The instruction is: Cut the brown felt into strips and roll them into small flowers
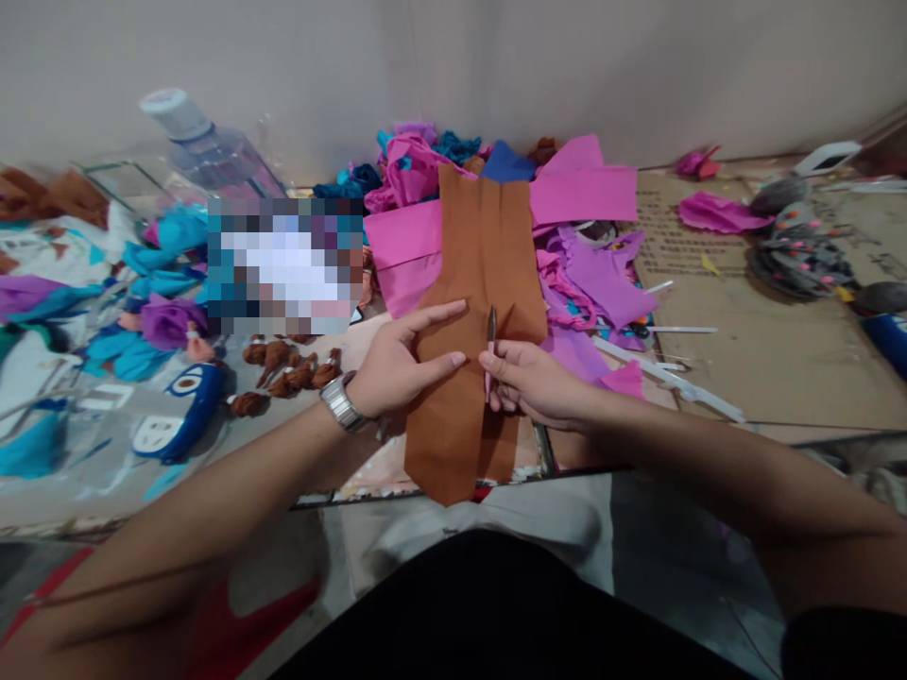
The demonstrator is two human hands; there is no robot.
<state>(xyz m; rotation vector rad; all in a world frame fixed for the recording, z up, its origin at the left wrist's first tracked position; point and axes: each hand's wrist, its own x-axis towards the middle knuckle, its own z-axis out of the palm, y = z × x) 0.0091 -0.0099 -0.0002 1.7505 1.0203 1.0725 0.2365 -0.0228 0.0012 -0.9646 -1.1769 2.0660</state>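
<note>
A long piece of brown crepe paper point(453, 425) lies across the work surface, its lower end hanging over the front edge. My left hand point(401, 364), with a metal watch at the wrist, rests on the paper with thumb and forefinger spread apart. My right hand point(528, 382) is closed around a pair of scissors point(491, 331) with pinkish handles. The scissors point away from me at a slit in the paper, whose right part hangs lower and separate. Pink paper strips point(585, 194) lie under and behind the brown piece.
A clear bottle point(219, 156) with a white cap stands at the back left. Brown paper balls point(283, 368), a blue case point(180, 411) and blue paper flowers point(124, 349) lie left. On the right are cardboard point(772, 368), white strips point(680, 382) and a grey pincushion point(800, 250).
</note>
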